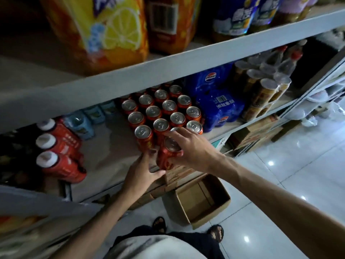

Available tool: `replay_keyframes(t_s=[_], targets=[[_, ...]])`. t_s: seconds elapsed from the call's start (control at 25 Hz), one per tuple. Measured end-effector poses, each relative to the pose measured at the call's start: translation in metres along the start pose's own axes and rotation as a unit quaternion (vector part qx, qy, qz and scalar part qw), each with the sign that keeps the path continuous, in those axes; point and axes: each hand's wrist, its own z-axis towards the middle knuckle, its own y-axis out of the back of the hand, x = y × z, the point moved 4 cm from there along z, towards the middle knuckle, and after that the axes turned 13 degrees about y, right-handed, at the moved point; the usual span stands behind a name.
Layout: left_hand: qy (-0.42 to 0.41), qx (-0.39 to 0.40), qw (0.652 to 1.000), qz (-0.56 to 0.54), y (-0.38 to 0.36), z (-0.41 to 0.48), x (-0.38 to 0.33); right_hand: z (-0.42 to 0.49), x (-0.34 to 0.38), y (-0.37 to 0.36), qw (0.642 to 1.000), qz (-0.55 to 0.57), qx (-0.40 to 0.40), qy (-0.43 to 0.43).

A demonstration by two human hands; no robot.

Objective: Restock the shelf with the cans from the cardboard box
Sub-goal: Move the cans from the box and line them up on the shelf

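Note:
Several red cans with silver tops stand in rows on the middle shelf. At the front of the block, one red can is gripped from above and the right by my right hand. My left hand rests against the same can's lower left side, fingers spread at the shelf's front edge. On the floor below stands the cardboard box, open, and no cans show inside it.
Red bottles with white caps lie on the shelf's left, a blue shrink-wrapped pack stands to the right of the cans. The upper shelf board overhangs. More cartons sit under the shelf. My sandalled feet stand on glossy tiles.

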Motion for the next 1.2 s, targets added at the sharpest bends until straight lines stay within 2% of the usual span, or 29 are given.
replay_keyframes(t_s=[0.12, 0.36, 0.64, 0.92, 1.04, 1.12, 1.2], targets=[[0.059, -0.066, 0.993, 0.072, 0.006, 0.019, 0.039, 0.028, 0.004, -0.018, 0.994, -0.097, 0.039, 0.031], [0.096, -0.065, 0.967, 0.229, -0.017, 0.049, 0.069, 0.049, -0.006, -0.052, 0.984, -0.149, 0.082, 0.047], [0.119, -0.058, 0.964, 0.230, -0.021, 0.049, 0.064, 0.053, -0.009, -0.062, 0.979, -0.171, 0.085, 0.069], [0.093, -0.098, 0.972, 0.194, -0.026, 0.050, 0.024, 0.052, -0.012, -0.059, 0.980, -0.182, 0.023, 0.070], [0.105, -0.132, 0.976, 0.141, -0.027, 0.050, 0.012, 0.033, -0.022, -0.044, 0.989, -0.141, -0.042, 0.012], [0.130, -0.156, 0.975, 0.089, -0.033, 0.046, 0.010, 0.000, -0.045, -0.035, 0.989, -0.056, -0.110, -0.076], [0.144, -0.183, 0.972, 0.025, -0.042, 0.038, 0.008, -0.039, -0.071, -0.035, 0.977, 0.044, -0.139, -0.154]])
